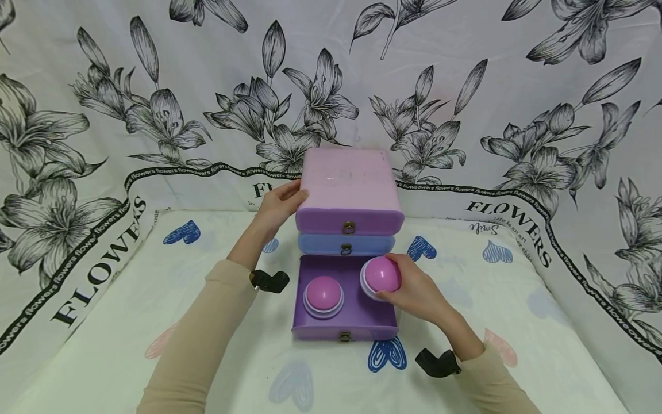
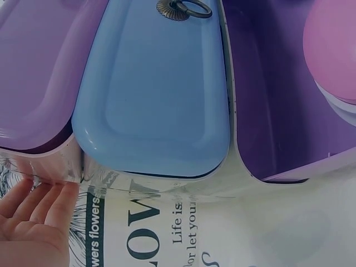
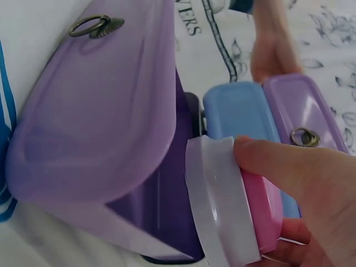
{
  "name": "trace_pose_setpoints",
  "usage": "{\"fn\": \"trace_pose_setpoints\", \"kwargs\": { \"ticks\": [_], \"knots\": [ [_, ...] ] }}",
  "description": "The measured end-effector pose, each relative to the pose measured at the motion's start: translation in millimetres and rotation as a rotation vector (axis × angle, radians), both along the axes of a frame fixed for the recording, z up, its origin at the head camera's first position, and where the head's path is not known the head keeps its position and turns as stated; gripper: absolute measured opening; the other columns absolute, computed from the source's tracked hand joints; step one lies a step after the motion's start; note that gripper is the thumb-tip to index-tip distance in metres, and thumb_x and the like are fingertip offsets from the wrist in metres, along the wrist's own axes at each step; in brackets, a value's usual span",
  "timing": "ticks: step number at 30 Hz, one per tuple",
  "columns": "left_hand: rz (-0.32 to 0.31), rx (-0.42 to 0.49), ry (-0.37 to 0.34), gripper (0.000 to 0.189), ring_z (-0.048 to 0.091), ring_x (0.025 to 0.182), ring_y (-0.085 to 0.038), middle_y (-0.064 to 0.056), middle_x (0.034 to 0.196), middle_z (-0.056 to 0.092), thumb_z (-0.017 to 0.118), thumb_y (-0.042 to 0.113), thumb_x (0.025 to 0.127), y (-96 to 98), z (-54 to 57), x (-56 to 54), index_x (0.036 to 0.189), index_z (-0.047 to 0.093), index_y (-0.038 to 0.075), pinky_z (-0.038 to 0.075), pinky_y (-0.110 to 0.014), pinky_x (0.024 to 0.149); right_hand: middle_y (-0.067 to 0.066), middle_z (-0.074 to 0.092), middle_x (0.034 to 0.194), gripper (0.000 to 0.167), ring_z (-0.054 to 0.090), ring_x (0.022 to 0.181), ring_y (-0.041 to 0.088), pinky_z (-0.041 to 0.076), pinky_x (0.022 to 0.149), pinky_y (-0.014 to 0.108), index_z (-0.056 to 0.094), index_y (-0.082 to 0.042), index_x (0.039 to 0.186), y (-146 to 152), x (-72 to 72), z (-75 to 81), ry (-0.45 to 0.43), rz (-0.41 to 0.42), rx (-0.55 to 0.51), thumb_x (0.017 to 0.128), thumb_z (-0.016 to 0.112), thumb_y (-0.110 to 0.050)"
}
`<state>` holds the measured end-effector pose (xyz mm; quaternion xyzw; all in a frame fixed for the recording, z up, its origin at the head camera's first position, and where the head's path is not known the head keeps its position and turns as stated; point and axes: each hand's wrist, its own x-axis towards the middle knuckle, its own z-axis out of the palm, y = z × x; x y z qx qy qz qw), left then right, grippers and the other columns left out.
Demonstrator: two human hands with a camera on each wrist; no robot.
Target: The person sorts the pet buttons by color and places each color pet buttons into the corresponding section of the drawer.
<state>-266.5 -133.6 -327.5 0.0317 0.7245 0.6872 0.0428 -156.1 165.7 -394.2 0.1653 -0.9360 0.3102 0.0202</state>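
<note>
A small cabinet (image 1: 351,178) has a pink top, a purple upper drawer (image 1: 323,221) and a blue middle drawer (image 1: 320,244), both pushed in. Its purple bottom drawer (image 1: 357,332) is pulled out toward me. Inside the left half sits a round pink-domed object (image 1: 323,293) on a white base. My right hand (image 1: 421,293) grips a matching pink-domed object (image 1: 381,274) over the drawer's right side, thumb at its white rim (image 3: 219,194). Against the cabinet's upper left side, my left hand (image 1: 278,206) rests with fingers extended, fingertips at the side wall in the left wrist view.
Brass ring pulls (image 1: 349,227) hang on the drawer fronts. Beneath the cabinet spreads a pale cloth (image 1: 233,368) with heart prints, and a white flower-patterned cloth (image 1: 439,34) rises behind. Black wrist straps (image 1: 270,282) are on both forearms.
</note>
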Motion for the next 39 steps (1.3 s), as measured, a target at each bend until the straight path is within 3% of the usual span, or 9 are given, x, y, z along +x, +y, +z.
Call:
{"fn": "trace_pose_setpoints", "kwargs": {
  "ticks": [9, 19, 26, 34, 39],
  "knots": [
    [0.004, -0.012, 0.008, 0.059, 0.05, 0.121, -0.016, -0.005, 0.138, 0.046, 0.061, 0.033, 0.089, -0.4, -1.0, -0.2, 0.141, 0.039, 0.015, 0.044, -0.031, 0.099, 0.009, 0.052, 0.12, 0.077, 0.058, 0.101, 0.022, 0.054, 0.083, 0.039, 0.043, -0.005, 0.129, -14, -5.9, -9.5, 0.033, 0.094, 0.054, 0.068, 0.082, -0.03],
    [0.002, -0.01, 0.009, 0.059, 0.05, 0.12, -0.016, -0.005, 0.138, 0.047, 0.061, 0.033, 0.089, -0.4, -1.3, 0.1, 0.141, 0.039, 0.015, 0.044, -0.031, 0.099, 0.011, 0.053, 0.118, 0.076, 0.057, 0.101, 0.024, 0.054, 0.084, 0.039, 0.044, -0.005, 0.128, -25, -11.5, -22.8, 0.023, 0.133, 0.156, 0.068, 0.081, -0.032],
    [0.005, -0.008, 0.01, 0.059, 0.05, 0.12, -0.016, -0.005, 0.138, 0.047, 0.061, 0.033, 0.089, -0.1, -1.3, -0.7, 0.14, 0.04, 0.015, 0.044, -0.031, 0.099, 0.011, 0.055, 0.114, 0.073, 0.057, 0.099, 0.023, 0.053, 0.085, 0.039, 0.047, -0.002, 0.124, -30, -13.5, -24.3, 0.046, 0.158, 0.174, 0.067, 0.082, -0.031],
    [0.005, -0.01, 0.005, 0.06, 0.05, 0.12, -0.016, -0.005, 0.138, 0.047, 0.061, 0.033, 0.088, 0.0, -1.0, -1.3, 0.141, 0.039, 0.015, 0.044, -0.031, 0.099, 0.012, 0.054, 0.116, 0.071, 0.057, 0.101, 0.024, 0.052, 0.086, 0.04, 0.047, -0.002, 0.125, -34, -13.4, -23.6, -0.003, 0.157, 0.208, 0.068, 0.081, -0.03],
    [0.007, -0.004, 0.004, 0.059, 0.05, 0.12, -0.016, -0.005, 0.138, 0.047, 0.062, 0.032, 0.088, -0.4, -1.2, -1.8, 0.141, 0.039, 0.015, 0.044, -0.031, 0.099, 0.016, 0.055, 0.115, 0.071, 0.057, 0.101, 0.026, 0.051, 0.088, 0.041, 0.046, 0.002, 0.124, -34, -15.5, -25.1, 0.03, 0.198, 0.231, 0.07, 0.081, -0.028]
  ]
}}
